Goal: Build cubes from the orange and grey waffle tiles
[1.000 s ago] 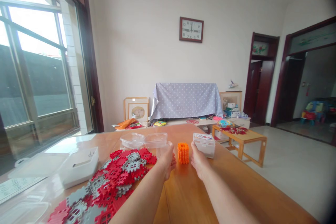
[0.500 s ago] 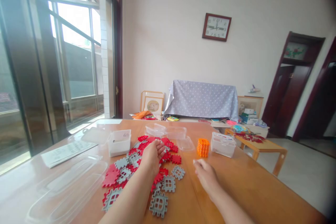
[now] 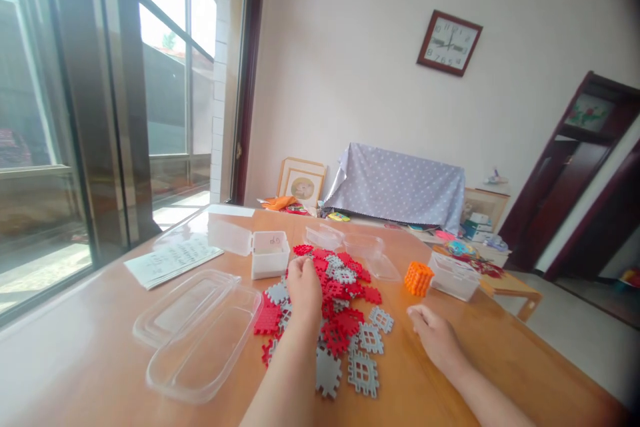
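Observation:
My left hand (image 3: 305, 290) is closed over the left side of a pile of red building plates (image 3: 345, 321) and grey toothed plates (image 3: 364, 373), some with window-like openings. Its fingers are curled together, and whatever they may hold is hidden. Just beyond it stands a white plastic box (image 3: 270, 265) with its lid open. On the right, my right hand (image 3: 435, 332) rests low over the table with thumb and fingers pressed together; I cannot make out anything in it. An orange openwork cube (image 3: 419, 279) sits just beyond that hand.
Clear plastic lids or trays (image 3: 200, 340) lie at the left, below written sheets (image 3: 173, 259). More clear containers (image 3: 364, 245) stand behind the pile. A lidded clear box (image 3: 455, 277) is right of the cube. The wooden table (image 3: 400, 387) ends at the right edge.
The view has turned left and tilted, so the scene sits further right. My left hand has moved from over the pile to its left side, and its fingers have curled closed.

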`<action>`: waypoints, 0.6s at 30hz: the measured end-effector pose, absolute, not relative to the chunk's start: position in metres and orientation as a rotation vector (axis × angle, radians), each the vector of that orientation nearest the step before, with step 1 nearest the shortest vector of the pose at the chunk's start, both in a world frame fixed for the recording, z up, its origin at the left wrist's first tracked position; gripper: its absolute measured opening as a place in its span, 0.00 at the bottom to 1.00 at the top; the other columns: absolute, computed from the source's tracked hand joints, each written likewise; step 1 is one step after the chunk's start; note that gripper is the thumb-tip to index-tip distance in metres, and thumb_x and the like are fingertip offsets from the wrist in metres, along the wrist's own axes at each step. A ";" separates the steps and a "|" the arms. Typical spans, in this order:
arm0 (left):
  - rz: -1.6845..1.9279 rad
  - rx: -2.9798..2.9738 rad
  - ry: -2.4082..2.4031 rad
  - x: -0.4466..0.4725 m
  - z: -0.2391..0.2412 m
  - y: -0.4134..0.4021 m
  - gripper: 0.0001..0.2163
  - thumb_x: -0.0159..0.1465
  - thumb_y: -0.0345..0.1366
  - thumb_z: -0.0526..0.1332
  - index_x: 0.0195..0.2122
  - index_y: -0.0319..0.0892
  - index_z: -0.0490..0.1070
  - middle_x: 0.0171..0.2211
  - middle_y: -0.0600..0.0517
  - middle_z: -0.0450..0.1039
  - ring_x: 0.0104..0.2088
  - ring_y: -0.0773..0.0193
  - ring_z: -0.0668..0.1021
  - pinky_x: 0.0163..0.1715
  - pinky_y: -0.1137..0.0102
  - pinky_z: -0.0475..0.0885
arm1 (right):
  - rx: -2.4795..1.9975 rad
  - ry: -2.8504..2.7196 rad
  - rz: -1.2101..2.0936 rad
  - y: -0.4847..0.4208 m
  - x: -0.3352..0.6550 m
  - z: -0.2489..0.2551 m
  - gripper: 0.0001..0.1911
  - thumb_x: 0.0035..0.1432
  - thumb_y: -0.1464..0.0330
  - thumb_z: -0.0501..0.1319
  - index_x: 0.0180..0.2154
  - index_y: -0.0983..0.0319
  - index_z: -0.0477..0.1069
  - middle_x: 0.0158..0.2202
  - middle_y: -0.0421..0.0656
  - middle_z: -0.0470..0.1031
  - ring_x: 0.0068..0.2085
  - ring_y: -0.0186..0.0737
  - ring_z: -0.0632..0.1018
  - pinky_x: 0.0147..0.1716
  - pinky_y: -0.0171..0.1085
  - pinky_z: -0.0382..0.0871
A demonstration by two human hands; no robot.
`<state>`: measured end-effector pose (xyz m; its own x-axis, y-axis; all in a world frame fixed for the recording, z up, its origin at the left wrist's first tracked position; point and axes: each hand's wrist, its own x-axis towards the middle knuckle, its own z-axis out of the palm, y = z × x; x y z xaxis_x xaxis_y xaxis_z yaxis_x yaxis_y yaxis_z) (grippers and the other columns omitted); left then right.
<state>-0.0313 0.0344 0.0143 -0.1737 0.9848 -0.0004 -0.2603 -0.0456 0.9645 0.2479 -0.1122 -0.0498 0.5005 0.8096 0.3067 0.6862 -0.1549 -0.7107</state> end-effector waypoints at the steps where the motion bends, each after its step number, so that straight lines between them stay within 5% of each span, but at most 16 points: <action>1: 1.457 1.068 1.151 -0.031 0.014 0.032 0.12 0.64 0.41 0.56 0.46 0.42 0.70 0.44 0.46 0.76 0.48 0.56 0.76 0.50 0.64 0.69 | -1.894 -1.241 0.184 -0.113 0.246 -0.048 0.23 0.57 0.46 0.53 0.25 0.57 0.65 0.22 0.38 0.68 0.30 0.42 0.72 0.33 0.37 0.65; 7: 1.236 1.799 1.179 -0.025 0.014 0.007 0.15 0.65 0.45 0.59 0.50 0.44 0.70 0.54 0.38 0.71 0.62 0.42 0.64 0.65 0.51 0.49 | -1.923 -1.268 0.152 -0.110 0.244 -0.049 0.21 0.57 0.48 0.55 0.25 0.58 0.67 0.22 0.37 0.68 0.28 0.41 0.70 0.31 0.36 0.64; 12: 0.982 2.015 1.210 -0.012 0.002 -0.002 0.25 0.56 0.40 0.68 0.55 0.42 0.69 0.67 0.36 0.58 0.71 0.37 0.47 0.66 0.46 0.25 | -1.978 -1.272 0.164 -0.105 0.252 -0.055 0.23 0.55 0.46 0.55 0.25 0.57 0.68 0.22 0.38 0.68 0.29 0.43 0.72 0.31 0.37 0.65; 18: 0.902 1.894 1.152 0.002 -0.015 0.001 0.31 0.46 0.31 0.72 0.54 0.45 0.71 0.67 0.37 0.56 0.71 0.36 0.43 0.64 0.45 0.20 | -2.033 -1.198 0.215 -0.103 0.252 -0.053 0.24 0.52 0.44 0.54 0.23 0.57 0.68 0.20 0.38 0.68 0.27 0.43 0.72 0.29 0.37 0.65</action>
<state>0.0016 0.0007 -0.0150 0.3524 0.9165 0.1895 0.4037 -0.3315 0.8527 0.2518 -0.1031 -0.0527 0.5472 0.8077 0.2193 0.6812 -0.2776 -0.6774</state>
